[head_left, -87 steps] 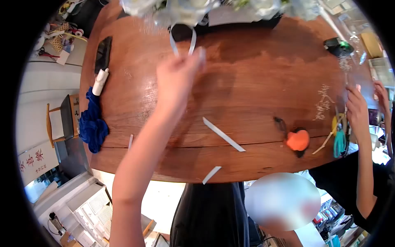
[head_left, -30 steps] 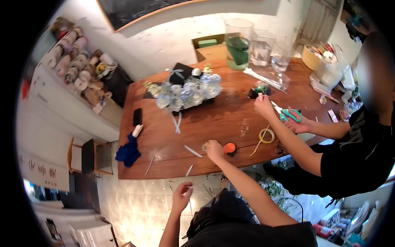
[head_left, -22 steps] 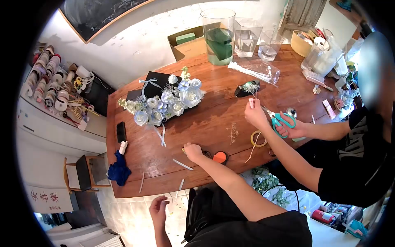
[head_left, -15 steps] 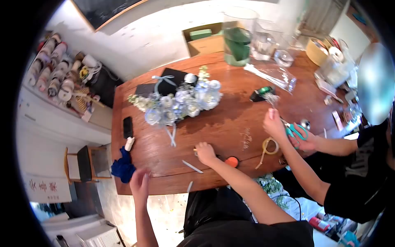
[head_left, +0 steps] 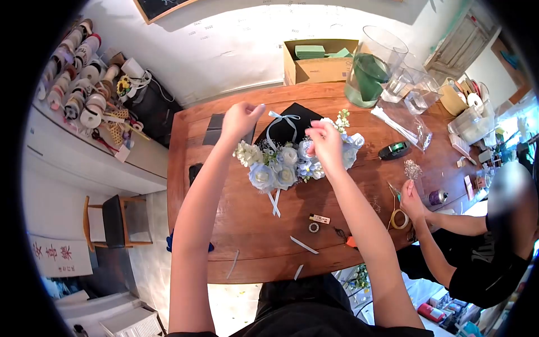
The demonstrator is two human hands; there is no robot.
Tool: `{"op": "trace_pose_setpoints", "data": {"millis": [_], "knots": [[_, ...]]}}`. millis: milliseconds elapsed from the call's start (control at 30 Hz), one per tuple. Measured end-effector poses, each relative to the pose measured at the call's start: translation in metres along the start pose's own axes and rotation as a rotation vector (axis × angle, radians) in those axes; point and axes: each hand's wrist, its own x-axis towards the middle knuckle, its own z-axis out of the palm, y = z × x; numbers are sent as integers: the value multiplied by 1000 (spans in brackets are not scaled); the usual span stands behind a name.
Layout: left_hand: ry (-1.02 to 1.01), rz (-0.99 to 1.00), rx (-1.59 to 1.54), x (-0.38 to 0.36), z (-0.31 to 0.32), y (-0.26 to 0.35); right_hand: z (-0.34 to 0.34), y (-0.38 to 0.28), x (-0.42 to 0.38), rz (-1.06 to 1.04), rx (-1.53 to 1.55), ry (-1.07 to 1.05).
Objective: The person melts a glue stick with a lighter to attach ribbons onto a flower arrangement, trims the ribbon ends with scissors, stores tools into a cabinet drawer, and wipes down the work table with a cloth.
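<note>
A flower arrangement of white and pale blue blooms [head_left: 286, 168] lies on the wooden table, against a black wrap or box [head_left: 300, 115] with a light blue ribbon bow [head_left: 284, 119]. My left hand [head_left: 240, 121] is raised at the left of the bow, fingers loosely apart and nothing visible in them. Over the right part of the blooms hangs my right hand [head_left: 327, 145], its fingers spread and partly covering the flowers. Two pale ribbon tails [head_left: 274, 203] hang from the front of the arrangement.
A lighter [head_left: 319, 218], a small ring [head_left: 314, 227] and ribbon strips [head_left: 304, 245] lie near me. At right, another person's hand [head_left: 413, 201] holds a small dried sprig [head_left: 412, 169] beside a tape roll [head_left: 399, 219]. Glass vases [head_left: 375, 67] and a tape dispenser [head_left: 394, 150] stand farther back.
Both my hands have moved up to the flowers, the right one leaving the lighter on the table. The view has shifted left, and the other person's sprig is held upright.
</note>
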Motion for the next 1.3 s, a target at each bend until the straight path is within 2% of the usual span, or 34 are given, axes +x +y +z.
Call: {"op": "trace_pose_setpoints", "data": {"millis": [33,133,167,300,400,467,533,600,867,1000,1133,1200,1267,1300], "knots": [[-111,-72,-6,11,7,1,11,2,12,76,36,26],[-182,-23,-2,26,32,-3,35,6,35,268,23,78],[-167,-16,-89,31,38,-5,39,8,39,327,0,88],[-115,46,-157,22,41,2,44,18,49,206,39,45],[-115,116,-174,20,44,0,46,23,52,173,27,106],[-181,60,-458,20,45,-1,45,22,52,162,83,135],[-219,-23,-643,17,41,8,44,27,54,153,156,134],[-272,-22,-736,26,47,-5,44,28,54,184,324,143],[-316,-13,-574,28,51,-2,56,32,60,234,538,257],[-373,-85,-574,25,49,0,62,30,60,234,534,292],[-393,-70,-562,33,53,-11,62,27,59,238,543,292],[-378,-81,-578,35,56,-18,60,22,52,247,423,367],[-388,-101,-580,33,52,-18,71,51,56,33,350,556],[-381,-112,-561,30,49,-14,64,38,41,-37,350,584]]}}
